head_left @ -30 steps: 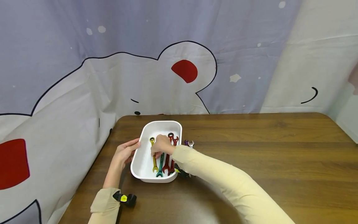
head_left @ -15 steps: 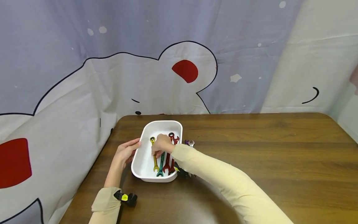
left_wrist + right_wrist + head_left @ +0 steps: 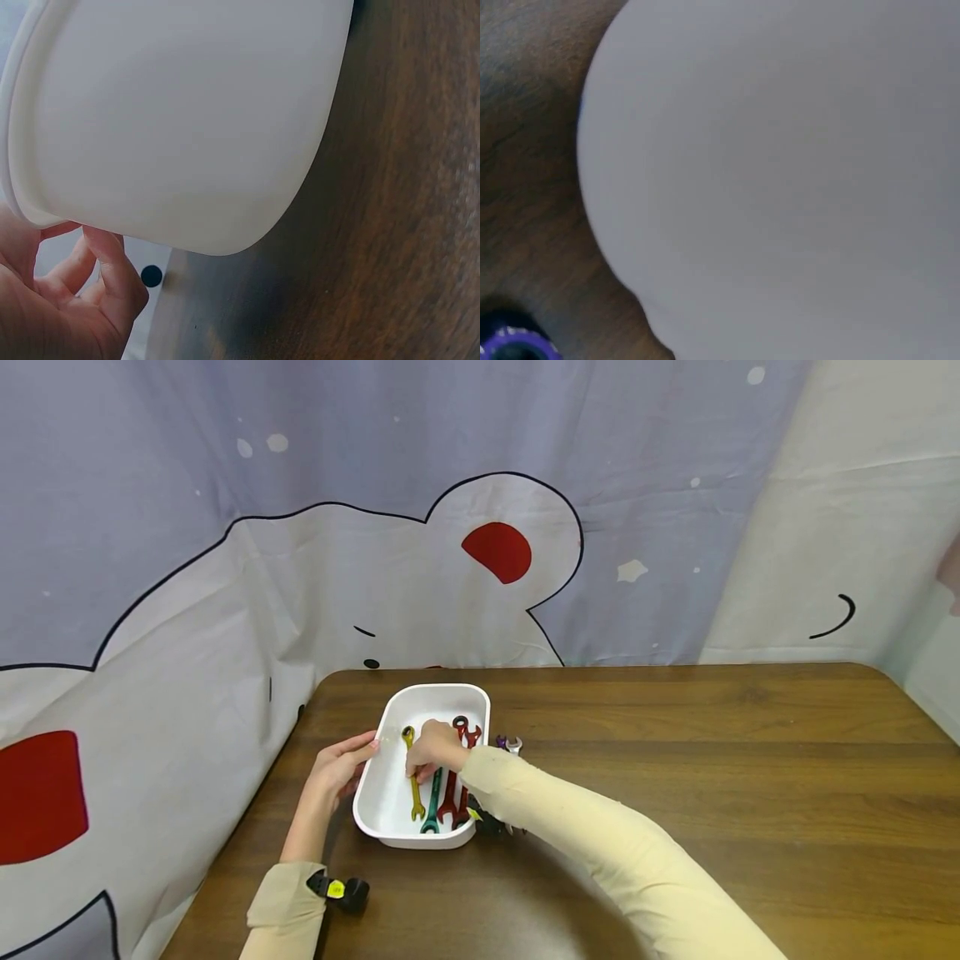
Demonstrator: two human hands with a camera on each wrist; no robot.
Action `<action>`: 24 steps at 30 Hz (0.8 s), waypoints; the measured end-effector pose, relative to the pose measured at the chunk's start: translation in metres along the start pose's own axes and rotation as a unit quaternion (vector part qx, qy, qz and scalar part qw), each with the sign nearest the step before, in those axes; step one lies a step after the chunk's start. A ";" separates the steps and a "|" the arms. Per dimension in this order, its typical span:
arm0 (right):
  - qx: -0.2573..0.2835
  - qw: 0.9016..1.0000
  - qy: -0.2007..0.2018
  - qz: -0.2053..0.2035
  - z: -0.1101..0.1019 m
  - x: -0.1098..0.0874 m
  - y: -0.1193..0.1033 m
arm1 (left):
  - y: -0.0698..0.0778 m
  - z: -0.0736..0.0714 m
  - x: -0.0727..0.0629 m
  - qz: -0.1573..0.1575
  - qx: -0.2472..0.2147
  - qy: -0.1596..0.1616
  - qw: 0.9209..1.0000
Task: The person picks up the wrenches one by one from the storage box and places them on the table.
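A white plastic tray point(image 3: 388, 793) stands on the wooden table, with wrenches laid side by side in it. My left hand point(image 3: 337, 767) grips its left rim, thumb over the edge; in the left wrist view the fingers point(image 3: 114, 274) bend against the tray's outer wall. My right hand point(image 3: 437, 746) reaches into the tray and pinches the middle of a yellow wrench point(image 3: 417, 803), covering part of it. Right of that lie a green wrench point(image 3: 432, 806) and two red ones, partly hidden by hand and sleeve. Only the tray's pale outer wall point(image 3: 765, 180) fills most of the right wrist view.
Just outside the tray's right side, a purple wrench point(image 3: 501, 741) and a silver wrench point(image 3: 514, 745) lie on the table point(image 3: 712, 760), partly behind the right sleeve. A patterned curtain point(image 3: 360, 577) hangs behind the table's far edge.
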State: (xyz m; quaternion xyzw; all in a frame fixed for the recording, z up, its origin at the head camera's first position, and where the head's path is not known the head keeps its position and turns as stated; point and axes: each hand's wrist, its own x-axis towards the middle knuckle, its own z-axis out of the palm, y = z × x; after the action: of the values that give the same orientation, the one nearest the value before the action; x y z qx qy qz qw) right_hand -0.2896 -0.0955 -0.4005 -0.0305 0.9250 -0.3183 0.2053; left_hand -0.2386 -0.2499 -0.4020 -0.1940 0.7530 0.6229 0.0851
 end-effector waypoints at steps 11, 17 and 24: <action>0.060 0.998 -0.007 0.018 0.003 0.001 0.001 | -0.001 0.001 -0.001 0.004 -0.004 -0.001 1.000; 0.065 0.998 -0.011 0.016 0.004 0.002 0.002 | -0.002 0.000 -0.001 0.009 -0.007 0.003 1.000; 0.027 1.000 0.006 0.004 0.005 0.002 0.004 | -0.003 0.000 0.000 0.013 -0.008 0.002 1.000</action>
State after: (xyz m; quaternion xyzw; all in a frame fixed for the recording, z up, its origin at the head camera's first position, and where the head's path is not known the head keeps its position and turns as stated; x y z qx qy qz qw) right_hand -0.2888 -0.0951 -0.4070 -0.0196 0.9174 -0.3425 0.2015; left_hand -0.2378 -0.2501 -0.4047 -0.1858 0.7509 0.6295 0.0737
